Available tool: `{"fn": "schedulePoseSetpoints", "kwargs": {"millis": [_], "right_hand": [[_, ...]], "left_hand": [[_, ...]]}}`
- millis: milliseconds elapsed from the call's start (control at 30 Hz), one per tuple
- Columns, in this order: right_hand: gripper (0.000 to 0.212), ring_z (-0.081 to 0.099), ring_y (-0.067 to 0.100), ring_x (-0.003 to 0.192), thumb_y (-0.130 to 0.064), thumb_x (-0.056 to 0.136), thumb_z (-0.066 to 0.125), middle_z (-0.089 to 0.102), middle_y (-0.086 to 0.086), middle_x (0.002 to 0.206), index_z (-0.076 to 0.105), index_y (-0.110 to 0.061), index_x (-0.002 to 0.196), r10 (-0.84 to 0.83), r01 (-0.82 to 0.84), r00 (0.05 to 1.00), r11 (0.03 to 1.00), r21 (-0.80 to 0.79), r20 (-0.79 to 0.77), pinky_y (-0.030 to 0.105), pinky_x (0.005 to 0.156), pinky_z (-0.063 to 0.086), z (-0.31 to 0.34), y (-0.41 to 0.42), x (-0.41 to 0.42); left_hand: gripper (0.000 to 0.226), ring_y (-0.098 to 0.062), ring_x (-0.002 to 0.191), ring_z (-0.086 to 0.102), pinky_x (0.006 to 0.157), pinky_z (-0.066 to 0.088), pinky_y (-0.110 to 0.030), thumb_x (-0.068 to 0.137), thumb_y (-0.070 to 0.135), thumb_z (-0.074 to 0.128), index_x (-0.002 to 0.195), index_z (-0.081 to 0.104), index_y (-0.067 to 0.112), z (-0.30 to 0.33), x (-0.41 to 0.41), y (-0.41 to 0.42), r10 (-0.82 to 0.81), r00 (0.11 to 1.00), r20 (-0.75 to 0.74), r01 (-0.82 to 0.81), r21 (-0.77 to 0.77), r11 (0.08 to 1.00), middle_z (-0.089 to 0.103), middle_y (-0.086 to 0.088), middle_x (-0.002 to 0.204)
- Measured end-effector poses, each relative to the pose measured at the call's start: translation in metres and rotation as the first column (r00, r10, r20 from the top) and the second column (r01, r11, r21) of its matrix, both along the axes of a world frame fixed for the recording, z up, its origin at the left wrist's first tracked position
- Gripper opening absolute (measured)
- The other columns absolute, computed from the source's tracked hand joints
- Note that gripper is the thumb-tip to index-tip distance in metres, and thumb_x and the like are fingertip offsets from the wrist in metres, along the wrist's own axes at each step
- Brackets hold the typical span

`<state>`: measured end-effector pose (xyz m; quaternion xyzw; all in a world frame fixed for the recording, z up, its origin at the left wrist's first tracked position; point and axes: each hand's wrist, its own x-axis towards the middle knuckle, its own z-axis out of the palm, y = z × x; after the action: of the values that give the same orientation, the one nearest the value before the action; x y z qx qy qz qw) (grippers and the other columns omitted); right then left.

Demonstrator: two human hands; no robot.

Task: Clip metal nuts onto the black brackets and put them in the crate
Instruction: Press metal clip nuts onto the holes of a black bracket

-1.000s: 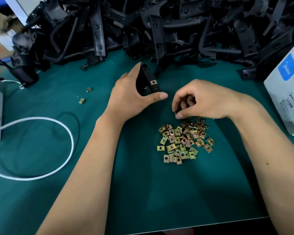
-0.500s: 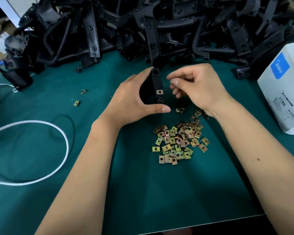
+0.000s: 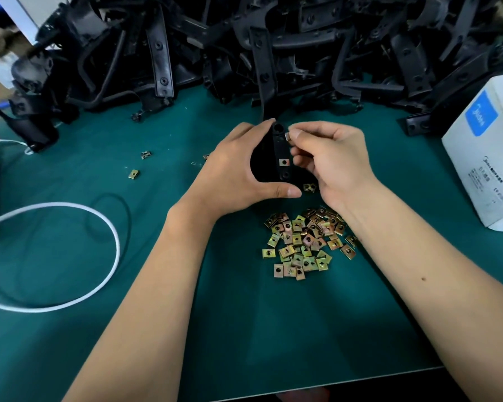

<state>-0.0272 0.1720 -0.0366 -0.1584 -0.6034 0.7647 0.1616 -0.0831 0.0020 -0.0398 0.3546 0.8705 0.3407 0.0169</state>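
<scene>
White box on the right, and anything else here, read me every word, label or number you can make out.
White box, blue label: a white logo script, too blurred to read.
White box, side face: small dark printed lines, too small and blurred to read.
Brackets, nuts, cable: no text visible.

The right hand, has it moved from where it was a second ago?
Yes. The right hand rose from the pile of nuts to the top of the bracket, pinching a nut.
</scene>
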Motion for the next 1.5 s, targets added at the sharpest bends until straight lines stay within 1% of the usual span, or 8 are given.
{"fn": "schedulePoseSetpoints", "kwargs": {"millis": [333, 467, 667, 933, 1033, 1267, 1400, 1500], "right_hand": [[0.007, 0.063, 0.014, 0.062, 0.004, 0.089, 0.073, 0.071, 0.011, 0.076, 0.077, -0.002, 0.089, -0.019, 0.021, 0.999, 0.998, -0.061, 0.032, 0.022, 0.058, 0.053, -0.001, 0.0, -0.001], [0.008, 0.063, 0.013, 0.061, 0.004, 0.087, 0.075, 0.07, 0.007, 0.073, 0.076, -0.004, 0.086, -0.017, 0.018, 0.999, 0.999, -0.027, 0.04, 0.022, 0.058, 0.053, 0.0, 0.002, -0.001], [0.017, 0.06, 0.011, 0.058, 0.004, 0.088, 0.073, 0.067, 0.0, 0.069, 0.071, -0.011, 0.093, 0.067, -0.068, 0.997, 0.997, 0.024, 0.038, 0.021, 0.052, 0.047, 0.003, 0.008, 0.001], [0.02, 0.056, 0.009, 0.056, 0.007, 0.091, 0.067, 0.058, -0.005, 0.063, 0.066, -0.013, 0.095, 0.106, -0.104, 0.994, 0.989, -0.102, 0.017, 0.021, 0.052, 0.043, 0.005, 0.009, 0.003], [0.022, 0.053, 0.008, 0.056, 0.006, 0.091, 0.066, 0.056, -0.006, 0.063, 0.064, -0.016, 0.093, 0.119, -0.117, 0.993, 0.978, -0.172, 0.001, 0.021, 0.052, 0.04, 0.005, 0.008, 0.002], [0.019, 0.051, 0.008, 0.054, 0.003, 0.092, 0.068, 0.054, -0.006, 0.063, 0.067, -0.015, 0.098, 0.146, -0.145, 0.989, 0.986, -0.08, 0.006, 0.02, 0.052, 0.044, 0.004, 0.009, 0.002], [0.013, 0.054, 0.007, 0.059, -0.008, 0.095, 0.071, 0.063, -0.003, 0.074, 0.068, -0.01, 0.108, 0.111, -0.113, 0.992, 0.993, 0.028, 0.063, 0.021, 0.057, 0.043, 0.002, 0.005, -0.002], [0.015, 0.06, 0.012, 0.065, -0.021, 0.101, 0.064, 0.071, 0.006, 0.083, 0.072, -0.007, 0.1, 0.068, -0.083, 0.992, 0.988, 0.133, 0.11, 0.024, 0.06, 0.046, 0.003, 0.009, -0.001]], "left_hand": [[0.12, -0.001, 0.118, 0.047, 0.096, 0.03, 0.0, 0.056, 0.083, 0.076, 0.156, 0.04, 0.026, -0.002, -0.001, 0.0, -0.008, 1.0, -0.019, 0.008, 0.023, 1.0, 0.051, 0.013, 0.127], [0.125, -0.002, 0.118, 0.048, 0.097, 0.033, -0.003, 0.057, 0.081, 0.077, 0.159, 0.036, 0.022, -0.001, -0.001, 0.0, -0.015, 1.0, -0.009, 0.015, 0.005, 1.0, 0.05, 0.012, 0.126], [0.128, -0.007, 0.119, 0.05, 0.103, 0.04, -0.02, 0.054, 0.08, 0.077, 0.161, 0.033, 0.023, 0.002, 0.002, 0.002, -0.008, 1.0, 0.007, 0.009, -0.02, 1.0, 0.05, 0.011, 0.123], [0.127, -0.006, 0.112, 0.051, 0.097, 0.04, -0.015, 0.055, 0.075, 0.079, 0.16, 0.035, 0.019, 0.006, 0.008, 0.007, -0.008, 1.0, 0.015, 0.007, 0.036, 0.999, 0.051, 0.01, 0.115], [0.128, -0.006, 0.116, 0.051, 0.103, 0.042, -0.021, 0.054, 0.075, 0.078, 0.161, 0.034, 0.02, 0.008, 0.01, 0.009, -0.008, 1.0, 0.01, 0.007, 0.034, 0.999, 0.049, 0.012, 0.118], [0.131, -0.006, 0.125, 0.048, 0.11, 0.042, -0.029, 0.051, 0.077, 0.081, 0.161, 0.033, 0.024, 0.01, 0.01, 0.011, -0.002, 1.0, 0.009, 0.002, -0.019, 1.0, 0.046, 0.016, 0.127], [0.131, -0.01, 0.126, 0.048, 0.109, 0.042, -0.03, 0.054, 0.081, 0.077, 0.161, 0.032, 0.022, 0.006, 0.009, 0.011, 0.051, 0.999, -0.006, -0.052, -0.05, 0.997, 0.049, 0.009, 0.133], [0.128, -0.012, 0.125, 0.048, 0.104, 0.041, -0.027, 0.056, 0.083, 0.076, 0.161, 0.031, 0.024, 0.002, 0.005, 0.009, 0.156, 0.988, -0.017, -0.156, -0.053, 0.986, 0.048, 0.007, 0.135]]}}
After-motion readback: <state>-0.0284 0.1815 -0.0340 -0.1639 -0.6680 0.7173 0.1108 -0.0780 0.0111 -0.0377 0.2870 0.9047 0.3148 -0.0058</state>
